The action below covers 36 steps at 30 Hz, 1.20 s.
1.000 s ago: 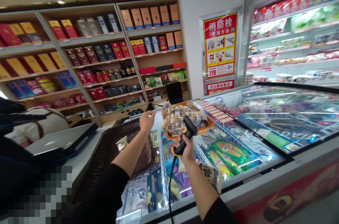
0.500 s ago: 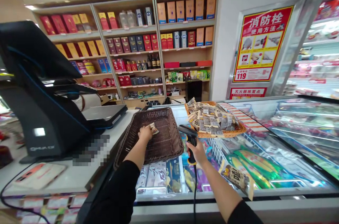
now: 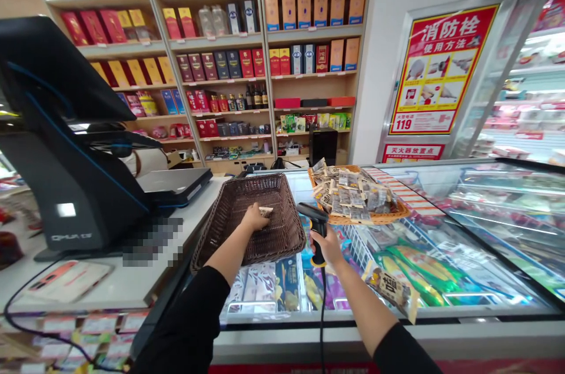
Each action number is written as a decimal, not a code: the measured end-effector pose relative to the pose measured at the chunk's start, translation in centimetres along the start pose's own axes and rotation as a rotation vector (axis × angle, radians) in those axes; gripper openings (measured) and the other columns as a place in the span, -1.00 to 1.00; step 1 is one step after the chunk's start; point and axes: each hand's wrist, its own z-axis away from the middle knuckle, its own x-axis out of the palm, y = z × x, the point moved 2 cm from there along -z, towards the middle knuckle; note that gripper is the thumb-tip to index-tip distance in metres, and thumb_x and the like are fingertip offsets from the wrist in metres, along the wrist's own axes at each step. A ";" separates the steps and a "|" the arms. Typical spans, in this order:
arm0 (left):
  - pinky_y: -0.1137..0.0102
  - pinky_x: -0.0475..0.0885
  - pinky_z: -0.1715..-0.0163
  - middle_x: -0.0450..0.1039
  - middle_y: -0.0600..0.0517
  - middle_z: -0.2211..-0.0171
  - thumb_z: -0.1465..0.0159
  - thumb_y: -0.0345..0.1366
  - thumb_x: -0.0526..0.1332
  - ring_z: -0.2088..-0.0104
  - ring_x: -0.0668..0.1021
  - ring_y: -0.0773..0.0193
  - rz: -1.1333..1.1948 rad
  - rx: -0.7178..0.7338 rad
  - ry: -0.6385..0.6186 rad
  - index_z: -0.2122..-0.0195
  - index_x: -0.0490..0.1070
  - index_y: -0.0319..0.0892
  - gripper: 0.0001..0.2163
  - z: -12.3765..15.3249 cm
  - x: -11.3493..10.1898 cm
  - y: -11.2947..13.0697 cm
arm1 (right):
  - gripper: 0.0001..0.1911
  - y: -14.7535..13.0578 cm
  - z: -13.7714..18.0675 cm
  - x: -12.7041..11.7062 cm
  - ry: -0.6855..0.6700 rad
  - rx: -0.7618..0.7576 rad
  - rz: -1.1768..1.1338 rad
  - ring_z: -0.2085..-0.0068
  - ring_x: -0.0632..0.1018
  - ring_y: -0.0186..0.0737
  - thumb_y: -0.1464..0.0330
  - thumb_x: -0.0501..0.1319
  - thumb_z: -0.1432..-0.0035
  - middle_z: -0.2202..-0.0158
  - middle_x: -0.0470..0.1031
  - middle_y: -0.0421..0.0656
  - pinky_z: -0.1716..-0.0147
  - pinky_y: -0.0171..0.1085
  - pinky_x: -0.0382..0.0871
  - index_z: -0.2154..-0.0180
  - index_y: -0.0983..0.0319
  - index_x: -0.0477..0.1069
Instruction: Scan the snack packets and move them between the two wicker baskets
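Note:
My left hand (image 3: 255,218) reaches into a dark brown wicker basket (image 3: 229,227) and pinches a small snack packet (image 3: 265,210) near the basket's floor. My right hand (image 3: 325,246) is wrapped round the handle of a black barcode scanner (image 3: 314,219), whose cable hangs down along my forearm. The scanner sits just right of the dark basket, over the freezer glass. Behind it, a lighter wicker basket (image 3: 394,212) is piled with several similar small packets (image 3: 353,194). A loose packet (image 3: 391,290) lies on the glass near my right elbow.
A black point-of-sale terminal (image 3: 66,144) stands on the white counter (image 3: 123,280) at left, with a phone (image 3: 66,280) lying in front. The glass-topped chest freezer (image 3: 441,244) spreads to the right. Shelves of boxed goods (image 3: 247,68) line the back wall; a red poster (image 3: 436,68) hangs at right.
The view swung left, bringing the terminal into sight. My left hand came down from above the basket into it with a packet. The scanner hand drew back from the lighter basket.

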 end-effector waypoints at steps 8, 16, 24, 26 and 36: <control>0.34 0.42 0.29 0.50 -0.09 0.41 0.01 -0.30 0.25 0.28 0.55 0.09 0.368 -0.034 0.076 0.42 0.47 -0.22 -0.86 0.1 -2.3 0.3 | -0.76 0.3 -0.2 -0.4 0.029 0.019 0.057 0.74 0.34 -0.34 0.26 0.20 0.07 0.68 0.31 -0.36 0.75 -0.35 0.22 0.38 0.18 0.17; 0.45 0.47 0.43 0.46 0.05 0.50 0.03 -0.26 0.33 0.46 0.51 0.35 1.402 -0.054 0.132 0.38 0.45 -0.25 -0.79 0.2 -0.2 3.5 | -0.78 -1.8 0.9 -1.0 0.145 -0.280 0.657 0.52 0.48 -0.15 0.28 0.14 0.00 0.56 0.43 -0.18 0.52 -0.26 0.32 0.28 0.23 0.31; 0.29 0.48 0.20 0.55 -0.06 0.29 0.11 -0.24 0.38 0.24 0.57 0.15 1.382 0.079 0.179 0.22 0.48 -0.27 -0.60 -0.8 2.0 2.5 | -0.69 -3.0 2.1 0.6 0.014 -0.453 0.672 0.41 0.50 -0.11 0.35 0.14 0.00 0.44 0.49 -0.11 0.41 -0.25 0.34 0.15 0.25 0.37; 0.27 0.44 0.11 0.54 -0.09 0.22 0.09 -0.26 0.38 0.16 0.55 0.12 1.286 0.100 0.175 0.16 0.47 -0.26 -0.57 -1.3 2.3 2.2 | -0.70 -2.9 2.2 0.7 0.034 -0.447 0.608 0.40 0.50 -0.10 0.36 0.17 0.00 0.42 0.49 -0.12 0.39 -0.24 0.34 0.15 0.22 0.38; 0.27 0.41 0.04 0.49 -0.07 0.11 -0.04 -0.29 0.28 0.08 0.51 0.14 1.114 0.140 0.105 0.05 0.41 -0.26 -0.58 -1.1 2.4 3.0 | -0.63 -2.6 1.8 0.5 0.051 -0.368 0.415 0.38 0.47 -0.08 0.38 0.25 0.09 0.45 0.48 -0.17 0.32 -0.21 0.31 0.15 0.19 0.42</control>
